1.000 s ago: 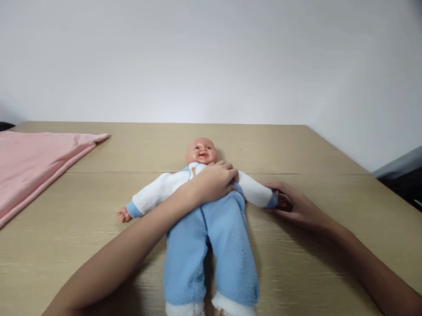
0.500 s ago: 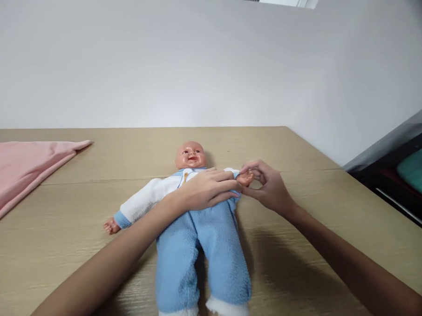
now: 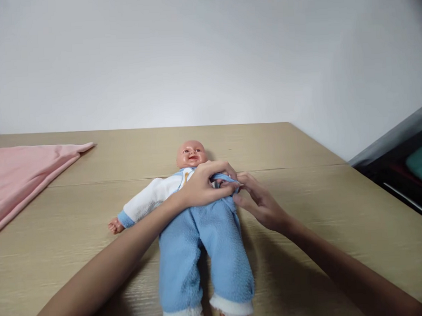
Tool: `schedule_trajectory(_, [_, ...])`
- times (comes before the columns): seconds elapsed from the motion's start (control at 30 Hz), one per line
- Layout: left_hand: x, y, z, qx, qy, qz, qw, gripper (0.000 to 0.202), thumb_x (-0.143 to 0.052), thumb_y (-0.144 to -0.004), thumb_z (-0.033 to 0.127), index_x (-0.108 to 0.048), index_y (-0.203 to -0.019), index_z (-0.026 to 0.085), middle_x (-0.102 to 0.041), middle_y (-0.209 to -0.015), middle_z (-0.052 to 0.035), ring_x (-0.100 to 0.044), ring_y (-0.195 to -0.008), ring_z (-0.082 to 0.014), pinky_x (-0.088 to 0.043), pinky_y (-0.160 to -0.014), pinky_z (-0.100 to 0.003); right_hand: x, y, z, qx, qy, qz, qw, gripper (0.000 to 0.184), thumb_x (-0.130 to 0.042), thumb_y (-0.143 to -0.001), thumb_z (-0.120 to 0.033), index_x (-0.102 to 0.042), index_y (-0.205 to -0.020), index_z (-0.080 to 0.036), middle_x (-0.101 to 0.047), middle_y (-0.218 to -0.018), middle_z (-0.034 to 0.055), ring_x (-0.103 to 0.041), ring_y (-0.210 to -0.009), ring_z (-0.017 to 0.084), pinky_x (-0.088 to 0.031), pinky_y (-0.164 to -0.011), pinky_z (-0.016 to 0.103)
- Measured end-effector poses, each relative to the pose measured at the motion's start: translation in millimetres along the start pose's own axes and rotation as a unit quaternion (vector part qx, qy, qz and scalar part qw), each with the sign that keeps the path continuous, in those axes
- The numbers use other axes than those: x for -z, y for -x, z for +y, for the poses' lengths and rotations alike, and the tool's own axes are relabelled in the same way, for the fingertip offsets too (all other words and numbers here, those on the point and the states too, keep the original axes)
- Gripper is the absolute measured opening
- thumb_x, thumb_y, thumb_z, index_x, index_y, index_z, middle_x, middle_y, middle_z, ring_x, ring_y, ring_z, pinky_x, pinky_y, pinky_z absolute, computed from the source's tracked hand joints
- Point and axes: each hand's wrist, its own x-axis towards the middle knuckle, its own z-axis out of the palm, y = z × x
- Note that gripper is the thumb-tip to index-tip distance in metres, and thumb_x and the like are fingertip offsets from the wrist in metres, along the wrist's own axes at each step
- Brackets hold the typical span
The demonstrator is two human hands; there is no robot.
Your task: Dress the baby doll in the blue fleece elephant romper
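Gripping a fold of blue fleece (image 3: 227,178) on the chest of a plastic baby doll (image 3: 200,237), the person's left hand (image 3: 205,186) is clenched over the garment, knuckles up, with its forearm lying in from 7 o'clock across the doll's waist. The right hand (image 3: 258,203), forearm entering from 4 o'clock, sits just beside the doll's flank. Its fingertips (image 3: 241,190) touch the same fold from the 3 o'clock side; whether they pinch the cloth or only rest on it cannot be told. The left hand is on top of the fold and the nearer of the two.

The doll, in a white-sleeved top and light blue fleece trousers, lies on its back on the pale wood-grain counter (image 3: 314,204). Its long axis runs from the bald head (image 3: 191,153) at 12 o'clock to the white-cuffed legs at 6 o'clock, cut off by the lower edge. One white sleeve (image 3: 148,200) stretches toward 8 o'clock; the other arm is hidden under the hands.

Well apart at 9 o'clock lies a flat pink cloth (image 3: 19,178). At 3 o'clock, beyond the counter's edge, a dark shelf (image 3: 400,177) holds something teal (image 3: 421,163). A plain white wall (image 3: 206,60) stands behind.
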Motion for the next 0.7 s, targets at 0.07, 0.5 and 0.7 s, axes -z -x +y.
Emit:
schedule_trajectory(0.07, [0.0, -1.5, 0.8, 0.033, 0.052, -0.010, 0.998, 0.018, -0.076, -0.098, 0.038, -0.073, -0.098, 0.020, -0.074, -0.092, -0.0040, -0.067, -0.083, -0.0206, -0.050, -0.078, -0.032, -6.5, -0.6, 3.1, -0.040, -0.089, 0.015, 0.995, 0.020, -0.068, -0.107, -0.048, -0.070, -0.114, -0.029, -0.069, -0.113, 0.0048, -0.069, -0.110, 0.025, -0.059, -0.102, 0.041])
schedule_trajectory(0.5, [8.1, -4.7, -11.8, 0.035, 0.141, -0.039, 0.989, 0.030, -0.065, -0.110, 0.043, -0.060, -0.127, 0.019, -0.067, -0.103, -0.0039, -0.066, -0.098, -0.0190, -0.053, -0.091, -0.032, -23.8, -13.1, 15.0, -0.089, -0.250, 0.129, 0.956, 0.027, -0.075, -0.105, -0.054, -0.080, -0.101, -0.028, -0.078, -0.098, 0.0006, -0.071, -0.097, 0.021, -0.057, -0.096, 0.035])
schedule_trajectory(0.7, [3.0, -7.9, -21.1, 0.043, 0.065, 0.010, 0.997, 0.028, -0.064, -0.108, 0.039, -0.061, -0.125, 0.018, -0.066, -0.097, -0.0022, -0.063, -0.090, -0.0184, -0.051, -0.084, -0.031, -36.6, -18.8, 11.7, -0.093, -0.154, 0.199, 0.963, 0.030, -0.072, -0.104, -0.056, -0.073, -0.102, -0.027, -0.076, -0.091, 0.0011, -0.071, -0.086, 0.020, -0.057, -0.082, 0.033])
